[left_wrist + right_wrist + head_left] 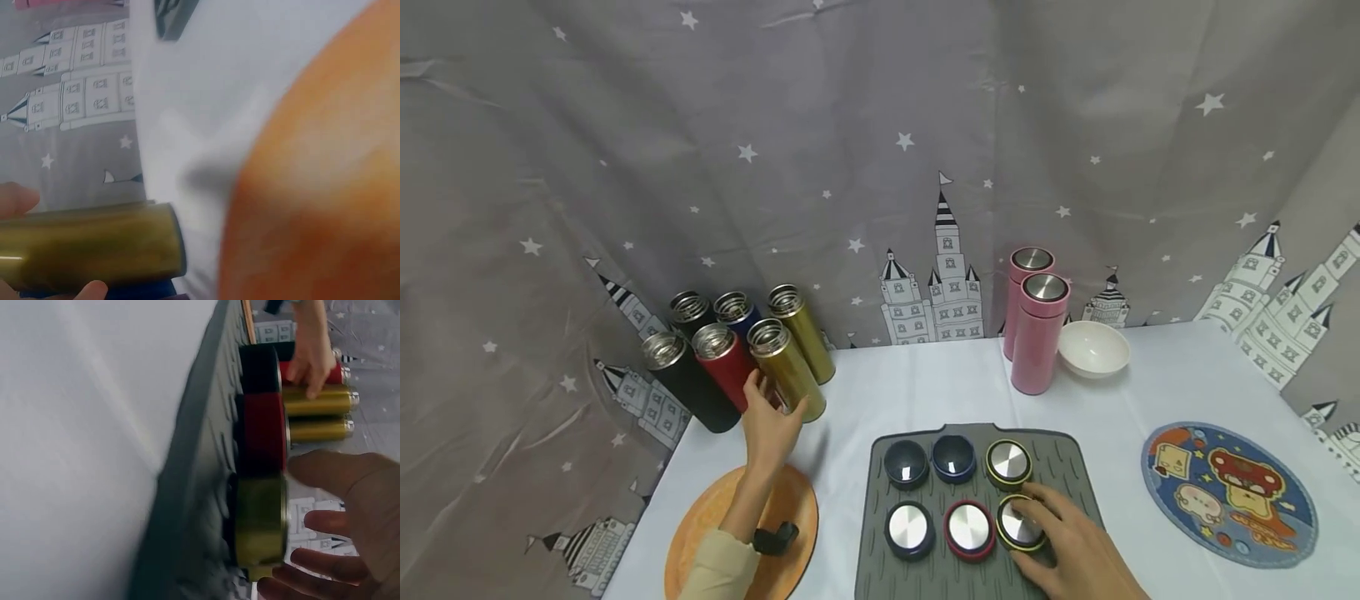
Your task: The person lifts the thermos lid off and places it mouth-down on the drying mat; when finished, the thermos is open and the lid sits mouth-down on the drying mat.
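My left hand (772, 429) reaches to the front gold bottle (788, 371), a lidless thermos flask. Thumb and fingers are spread to either side of it; whether they press on it is unclear. Beside it stand a red bottle (727, 367), a black bottle (696, 387) and another gold bottle (805, 333), all without lids. Over the grey mat (868, 550), my right hand (1071, 546) has its fingers spread about the front gold-rimmed lid (1019, 525). In the right wrist view this gold lid (259, 519) lies between thumb and fingers, with the red lid (264, 431) next to it.
Several other lids, among them a red-rimmed lid (969, 531) and a dark blue lid (953, 458), sit on the mat. Two lidded pink bottles (1036, 354) and a white bowl (1093, 350) stand behind. An orange round mat (700, 533) lies left, a cartoon mat (1228, 496) right.
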`<state>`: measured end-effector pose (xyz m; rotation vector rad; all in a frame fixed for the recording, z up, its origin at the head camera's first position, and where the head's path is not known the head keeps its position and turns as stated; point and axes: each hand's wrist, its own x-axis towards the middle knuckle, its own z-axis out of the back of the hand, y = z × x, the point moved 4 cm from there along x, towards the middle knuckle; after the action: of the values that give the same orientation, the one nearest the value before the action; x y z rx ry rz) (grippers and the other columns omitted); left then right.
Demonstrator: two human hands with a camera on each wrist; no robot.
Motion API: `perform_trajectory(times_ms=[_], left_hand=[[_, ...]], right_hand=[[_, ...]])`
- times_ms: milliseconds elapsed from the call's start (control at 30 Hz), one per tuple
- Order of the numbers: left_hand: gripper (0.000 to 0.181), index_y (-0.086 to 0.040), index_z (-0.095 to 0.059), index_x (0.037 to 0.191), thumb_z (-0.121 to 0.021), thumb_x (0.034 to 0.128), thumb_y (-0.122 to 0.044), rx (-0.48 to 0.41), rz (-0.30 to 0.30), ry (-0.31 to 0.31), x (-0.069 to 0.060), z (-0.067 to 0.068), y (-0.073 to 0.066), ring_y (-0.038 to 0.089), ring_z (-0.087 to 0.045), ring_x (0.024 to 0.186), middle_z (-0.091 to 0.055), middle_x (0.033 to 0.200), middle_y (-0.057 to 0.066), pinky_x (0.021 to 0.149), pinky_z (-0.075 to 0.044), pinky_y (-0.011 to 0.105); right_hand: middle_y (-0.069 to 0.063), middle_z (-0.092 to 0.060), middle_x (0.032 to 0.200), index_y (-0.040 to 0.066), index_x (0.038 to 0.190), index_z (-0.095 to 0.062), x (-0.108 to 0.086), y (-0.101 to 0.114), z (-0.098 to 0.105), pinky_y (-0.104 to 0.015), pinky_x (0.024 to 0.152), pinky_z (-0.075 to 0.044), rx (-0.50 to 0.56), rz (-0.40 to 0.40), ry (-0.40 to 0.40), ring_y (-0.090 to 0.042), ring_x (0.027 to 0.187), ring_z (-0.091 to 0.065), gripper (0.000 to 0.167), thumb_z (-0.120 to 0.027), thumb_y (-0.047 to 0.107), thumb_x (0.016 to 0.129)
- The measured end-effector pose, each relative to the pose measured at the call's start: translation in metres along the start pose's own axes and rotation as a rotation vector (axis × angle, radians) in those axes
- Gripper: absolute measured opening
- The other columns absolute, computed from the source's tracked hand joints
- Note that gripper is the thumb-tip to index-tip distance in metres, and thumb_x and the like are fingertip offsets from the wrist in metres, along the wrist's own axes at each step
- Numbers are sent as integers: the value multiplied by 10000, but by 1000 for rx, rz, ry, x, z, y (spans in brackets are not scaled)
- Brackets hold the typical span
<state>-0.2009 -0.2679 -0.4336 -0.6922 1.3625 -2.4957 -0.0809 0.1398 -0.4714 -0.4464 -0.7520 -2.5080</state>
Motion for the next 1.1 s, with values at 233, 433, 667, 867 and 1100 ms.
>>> perform_trajectory(times_ms=[233, 433, 667, 867, 1100], left_hand=[[882, -13, -187, 1539, -752, 881, -176, -16, 102, 70, -32, 5, 8, 380, -441, 1345, -445, 1473, 233, 1044, -411, 548], [781, -43, -240, 1527, -714, 922, -181, -74, 158, 116, -55, 13, 5, 324, -515, 1291, -543, 1399, 183, 1011, -452, 527], [653, -108, -322, 1496, -681, 952, -141, -135, 140, 147, -74, 19, -7, 255, -592, 1206, -617, 1322, 117, 899, -463, 291], [611, -124, -357, 1483, -668, 957, -109, -164, 125, 152, -88, 21, -14, 245, -617, 1167, -638, 1297, 106, 797, -481, 151], [548, -143, -419, 1451, -669, 964, -147, -153, 165, 159, -99, 19, -21, 224, -615, 1171, -644, 1298, 67, 878, -454, 358]], right_hand=[[-72, -642, 1198, 86, 1112, -709, 25, -8, 34, -440, 772, -566, -19, 74, -168, -242, 1030, -660, 494, -908, 212, 677], [-153, -651, 1190, 27, 1200, -659, 76, -23, 72, -448, 672, -577, -25, -6, -226, -314, 940, -681, 494, -850, 199, 779], [-243, -640, 1151, -50, 1281, -579, 142, -42, 101, -535, 665, -531, -40, -74, -307, -394, 929, -658, 564, -794, 234, 844], [-289, -609, 1169, -86, 1300, -529, 184, -62, 109, -573, 735, -497, -63, -223, -298, -433, 954, -614, 712, -759, 422, 857], [-287, -597, 1092, -86, 1222, -528, 218, -66, 107, -595, 771, -492, -166, -377, -118, -468, 985, -582, 838, -688, 636, 829]])
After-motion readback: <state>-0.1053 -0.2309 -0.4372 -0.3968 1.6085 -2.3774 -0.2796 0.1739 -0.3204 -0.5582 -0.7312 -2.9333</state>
